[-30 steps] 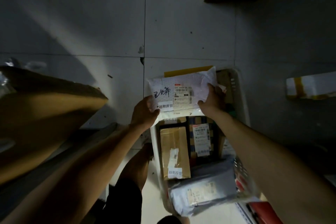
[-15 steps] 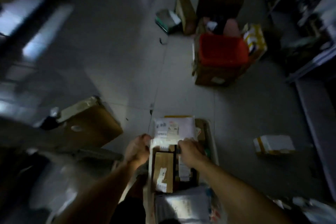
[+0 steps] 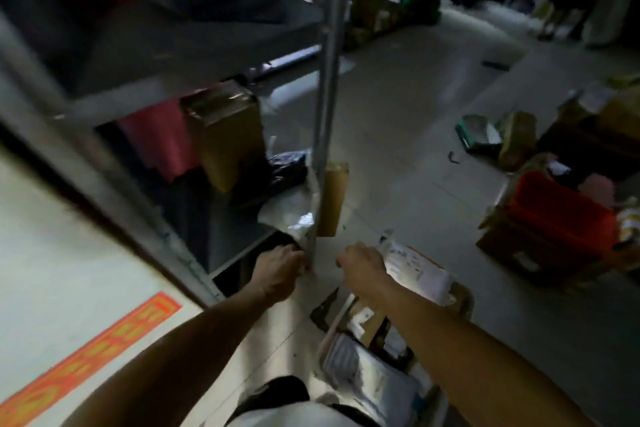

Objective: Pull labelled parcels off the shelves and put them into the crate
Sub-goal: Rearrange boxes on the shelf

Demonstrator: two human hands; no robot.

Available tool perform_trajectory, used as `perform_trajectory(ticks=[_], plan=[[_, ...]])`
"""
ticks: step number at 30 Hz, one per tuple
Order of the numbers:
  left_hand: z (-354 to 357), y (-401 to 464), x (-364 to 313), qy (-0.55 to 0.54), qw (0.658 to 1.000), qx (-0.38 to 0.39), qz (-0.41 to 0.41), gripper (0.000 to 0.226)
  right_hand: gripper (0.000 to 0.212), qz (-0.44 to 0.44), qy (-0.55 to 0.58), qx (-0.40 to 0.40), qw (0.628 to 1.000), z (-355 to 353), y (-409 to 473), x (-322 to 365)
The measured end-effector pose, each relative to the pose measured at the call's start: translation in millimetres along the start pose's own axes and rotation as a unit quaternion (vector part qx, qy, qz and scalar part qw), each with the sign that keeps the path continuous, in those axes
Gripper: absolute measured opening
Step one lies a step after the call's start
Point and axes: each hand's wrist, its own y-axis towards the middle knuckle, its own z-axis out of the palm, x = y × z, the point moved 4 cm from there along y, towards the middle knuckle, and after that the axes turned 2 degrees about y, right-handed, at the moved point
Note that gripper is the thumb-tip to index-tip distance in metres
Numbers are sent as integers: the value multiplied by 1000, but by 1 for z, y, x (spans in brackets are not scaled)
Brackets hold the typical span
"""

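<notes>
Both forearms are bare from elbow to wrist, the left hand (image 3: 277,270) and right hand (image 3: 362,269) wear no gloves or rings, and a white garment over dark clothing shows near the bottom edge.

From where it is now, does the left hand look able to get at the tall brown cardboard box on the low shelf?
Probably yes. The left hand is beside the grey metal upright, the tall brown cardboard box stands at the shelf's open front, and nothing lies between them.

A dim parcel storeroom: metal shelving (image 3: 194,55), boxes (image 3: 228,135) and crates (image 3: 557,208) everywhere.
</notes>
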Motion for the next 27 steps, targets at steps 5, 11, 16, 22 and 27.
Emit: perform_trajectory(ticks=[5, 11, 16, 22, 27], plan=[[-10, -100, 71, 35, 995, -13, -91, 20, 33, -139, -86, 17, 986, 22, -17, 118], [-7, -239, 162, -13, 966, -31, -256, 47, 36, -290, -157, 72, 941, 60, -35, 275], [11, -355, 195, -47, 908, -20, -415, 52, 32, -408, -194, 113, 885, 107, -78, 379], [31, -481, 181, -86, 799, -50, -593, 50, 39, -573, -309, 72, 755, 145, -150, 474], [54, -573, 155, -116, 686, -90, -713, 53, 38, -661, -332, 68, 669, 185, -210, 528]])
